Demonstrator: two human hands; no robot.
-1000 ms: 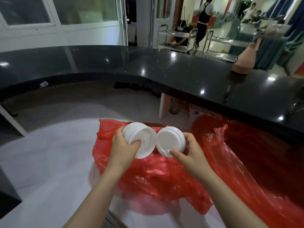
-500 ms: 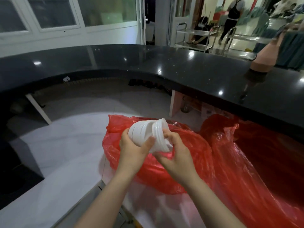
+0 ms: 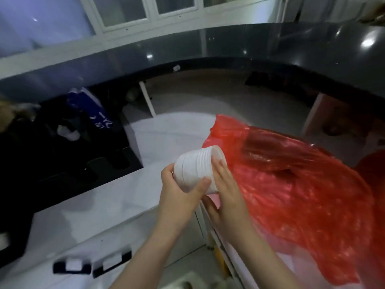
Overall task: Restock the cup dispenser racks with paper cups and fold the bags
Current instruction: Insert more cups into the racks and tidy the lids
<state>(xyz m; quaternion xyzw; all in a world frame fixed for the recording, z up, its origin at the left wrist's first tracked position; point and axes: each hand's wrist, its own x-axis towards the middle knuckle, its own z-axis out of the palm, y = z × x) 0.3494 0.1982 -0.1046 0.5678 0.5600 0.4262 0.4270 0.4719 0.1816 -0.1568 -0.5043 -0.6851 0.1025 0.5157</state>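
A nested stack of white paper cups (image 3: pixel 196 167) lies sideways between my hands, rims toward the right. My left hand (image 3: pixel 179 195) grips the closed end, thumb across the stack's underside. My right hand (image 3: pixel 227 190) presses against the rim end with its fingers laid along it. A crumpled red plastic bag (image 3: pixel 291 195) is spread over the white counter (image 3: pixel 114 215) just right of the cups. A dark rack with round openings (image 3: pixel 100 165) lies to the left, below counter level.
A curved black countertop (image 3: pixel 229 42) rings the far side. Blue packaging (image 3: pixel 91 109) and white items sit in the dark recess at left. White drawer fronts with black handles (image 3: pixel 91 265) are near the bottom. White-framed windows (image 3: pixel 145 11) stand behind.
Two separate cup stacks were pushed together into one. The view swung left and the joined stack now sits over the counter's left edge, off the bag.
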